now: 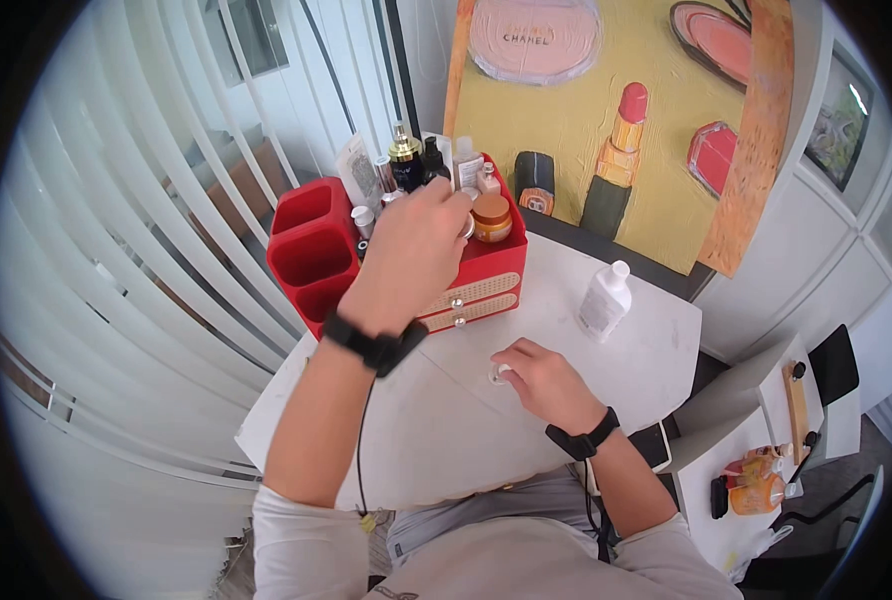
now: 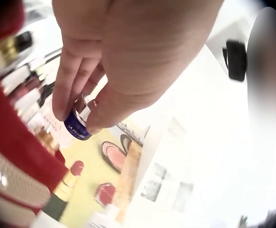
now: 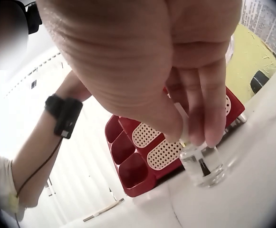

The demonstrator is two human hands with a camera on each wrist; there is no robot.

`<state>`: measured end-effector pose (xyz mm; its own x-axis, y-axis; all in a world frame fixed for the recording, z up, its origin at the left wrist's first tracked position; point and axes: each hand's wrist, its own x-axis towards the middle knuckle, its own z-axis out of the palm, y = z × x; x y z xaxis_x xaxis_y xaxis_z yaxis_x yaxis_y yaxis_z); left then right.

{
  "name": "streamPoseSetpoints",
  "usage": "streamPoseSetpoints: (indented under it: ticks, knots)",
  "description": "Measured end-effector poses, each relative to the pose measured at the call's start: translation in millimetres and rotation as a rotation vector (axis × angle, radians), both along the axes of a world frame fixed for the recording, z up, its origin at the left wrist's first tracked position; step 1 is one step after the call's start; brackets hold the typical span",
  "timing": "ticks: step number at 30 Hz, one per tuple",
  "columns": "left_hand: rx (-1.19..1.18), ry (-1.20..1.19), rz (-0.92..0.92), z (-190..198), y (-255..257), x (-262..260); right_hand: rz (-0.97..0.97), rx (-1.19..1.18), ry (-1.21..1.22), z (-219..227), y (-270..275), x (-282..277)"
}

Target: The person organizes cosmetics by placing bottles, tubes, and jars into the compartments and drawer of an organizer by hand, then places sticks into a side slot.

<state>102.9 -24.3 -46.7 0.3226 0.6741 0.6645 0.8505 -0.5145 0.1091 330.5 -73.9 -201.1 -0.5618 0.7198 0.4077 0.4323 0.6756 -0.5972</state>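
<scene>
My left hand (image 1: 416, 245) is raised over the red cosmetics organizer (image 1: 513, 250). In the left wrist view its thumb and fingers pinch a small jar with a dark blue base (image 2: 77, 129) lettered LA PRAIRIE; its upper part is partly hidden by the fingers. Low at the tabletop (image 1: 436, 430), my right hand (image 1: 551, 385) pinches the top of a small clear glass bottle (image 3: 202, 168), like a nail polish bottle, with a dark brush inside. An amber jar with an orange-brown lid (image 1: 491, 220) stands in the organizer, just right of my left hand.
Bottles and tubes fill the organizer's back, among them a black bottle with a gold neck (image 1: 403, 160). A white bottle (image 1: 604, 302) stands on the table's right side. Behind it leans a painting of cosmetics (image 1: 656, 220). White vertical blinds (image 1: 146, 250) hang at left.
</scene>
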Motion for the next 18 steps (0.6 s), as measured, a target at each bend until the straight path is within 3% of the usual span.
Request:
streamPoseSetpoints:
  ticks: [1, 2, 4, 10, 14, 16, 18]
  knots:
    - [0.038, 0.278, 0.090, 3, 14, -1, 0.000, 0.004, 0.007, 1, 3, 3]
    - [0.044, 0.284, 0.090, 4, 25, 1, 0.007, 0.030, 0.046, 1, 7, 8]
    - [-0.094, 0.541, 0.203, 0, 45, 4, 0.014, 0.059, 0.091, 10, 14, 13]
    - [-0.117, 0.660, 0.247, -15, 72, 13, -0.216, 0.132, 0.554, 99, 58, 13]
    - [-0.099, 0.659, 0.296, -19, 72, 17, -0.268, 0.236, 0.514, 112, 109, -3]
    - [-0.102, 0.652, 0.290, -17, 68, 18, -0.212, 0.283, 0.287, 113, 123, -9]
    - [-0.104, 0.642, 0.293, -16, 62, 15, -0.164, 0.307, 0.254, 113, 128, -12]
